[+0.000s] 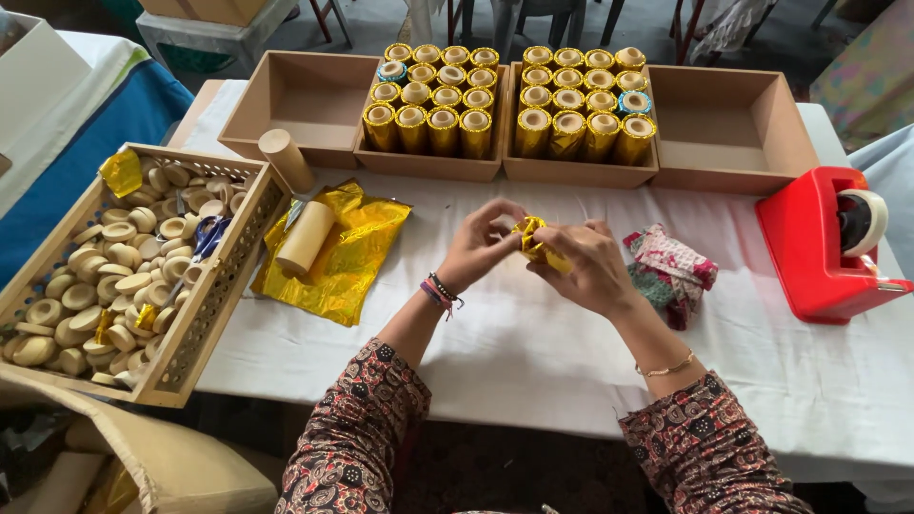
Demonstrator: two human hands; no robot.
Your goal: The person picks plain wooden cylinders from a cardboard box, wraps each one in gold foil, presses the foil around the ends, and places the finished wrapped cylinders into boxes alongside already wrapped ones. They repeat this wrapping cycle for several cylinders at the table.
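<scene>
Both my hands meet over the white tablecloth point(533, 352) at the middle. My left hand point(481, 243) and my right hand point(581, 262) together grip a small roll wrapped in gold foil point(533, 238), fingers pinching the foil at its end. The roll is mostly hidden by my fingers. To the left lie gold foil sheets point(347, 252) with a bare cardboard tube point(305, 238) on them; another tube point(286, 160) leans nearby.
A wooden crate point(219, 305) of round wooden caps sits at the left. Brown trays point(433, 164) at the back hold several gold-wrapped rolls; the outer trays point(728, 128) hold none. A red tape dispenser point(824, 243) and a patterned cloth point(671, 271) are at the right.
</scene>
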